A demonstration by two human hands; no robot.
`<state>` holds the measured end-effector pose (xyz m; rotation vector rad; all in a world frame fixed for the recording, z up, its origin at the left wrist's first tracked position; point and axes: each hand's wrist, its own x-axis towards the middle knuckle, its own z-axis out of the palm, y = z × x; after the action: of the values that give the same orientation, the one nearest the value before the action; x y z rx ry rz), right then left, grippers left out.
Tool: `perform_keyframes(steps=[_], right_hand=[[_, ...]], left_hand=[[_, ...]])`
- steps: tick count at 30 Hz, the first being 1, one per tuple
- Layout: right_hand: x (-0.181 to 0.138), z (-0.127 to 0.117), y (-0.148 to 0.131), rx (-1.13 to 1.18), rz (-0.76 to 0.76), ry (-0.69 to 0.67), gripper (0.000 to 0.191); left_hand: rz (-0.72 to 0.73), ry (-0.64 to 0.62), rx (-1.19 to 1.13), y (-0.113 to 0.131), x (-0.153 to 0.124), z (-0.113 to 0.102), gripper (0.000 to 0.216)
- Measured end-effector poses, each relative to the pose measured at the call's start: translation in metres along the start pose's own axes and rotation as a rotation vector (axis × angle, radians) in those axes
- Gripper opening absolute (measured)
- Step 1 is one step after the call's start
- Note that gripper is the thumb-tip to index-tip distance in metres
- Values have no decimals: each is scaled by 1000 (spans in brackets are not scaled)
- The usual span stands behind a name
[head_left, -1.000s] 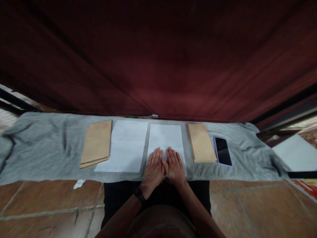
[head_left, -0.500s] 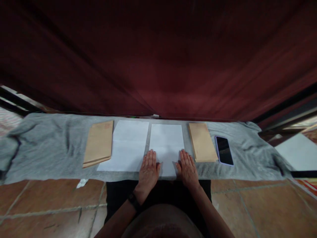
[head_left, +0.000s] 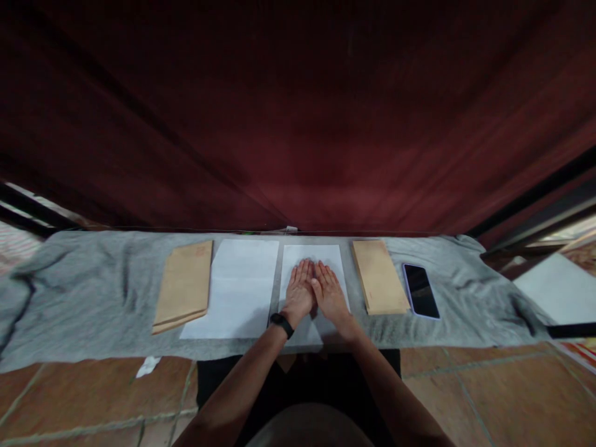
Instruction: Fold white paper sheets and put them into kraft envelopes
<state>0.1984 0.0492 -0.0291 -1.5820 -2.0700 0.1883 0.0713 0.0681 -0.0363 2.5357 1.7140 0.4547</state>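
My left hand point(head_left: 298, 290) and my right hand point(head_left: 329, 292) lie flat, side by side, palms down on the middle of a white paper sheet point(head_left: 336, 262). Their thumbs touch. Neither hand holds anything. A black band sits on my left wrist. A larger white sheet point(head_left: 237, 287) lies just left of the pressed sheet. Both sheets rest on a grey cloth point(head_left: 93, 292) spread over the floor.
A stack of brown envelopes point(head_left: 184, 285) lies left of the sheets, another brown envelope stack point(head_left: 379, 276) to the right. A dark phone point(head_left: 420, 290) lies beyond it. A dark red curtain point(head_left: 298, 124) hangs behind. Brown floor tiles point(head_left: 69, 391) run along the near side.
Both hands slid apart to the sheet's near corners, then came back together and moved farther up the sheet to its middle.
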Motion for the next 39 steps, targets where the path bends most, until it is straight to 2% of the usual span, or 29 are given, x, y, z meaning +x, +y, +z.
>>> perform_keyframes(steps=[6, 14, 18, 21, 25, 28, 35, 39], right_hand=[[8, 18, 17, -157, -28, 21, 55], [-4, 11, 50, -266, 105, 119, 64], [4, 10, 49, -249, 160, 138, 65], [27, 12, 38, -170, 146, 129, 64], [62, 21, 23, -45, 37, 23, 61], [78, 29, 21, -30, 6, -34, 59], [82, 33, 33, -139, 38, -62, 60], [80, 33, 40, -216, 52, -23, 59]], left_hand=[[-65, 10, 41, -13, 2, 6, 58], [-226, 51, 75, -22, -6, -2, 60], [-303, 71, 79, -24, 3, -7, 58], [-275, 56, 65, -18, 22, -10, 57], [-137, -22, 49, -12, 49, -10, 58], [-80, -76, 55, -15, 59, -4, 61], [-108, -73, 70, -20, 61, 9, 58], [-143, -44, 44, -24, 61, 10, 57]])
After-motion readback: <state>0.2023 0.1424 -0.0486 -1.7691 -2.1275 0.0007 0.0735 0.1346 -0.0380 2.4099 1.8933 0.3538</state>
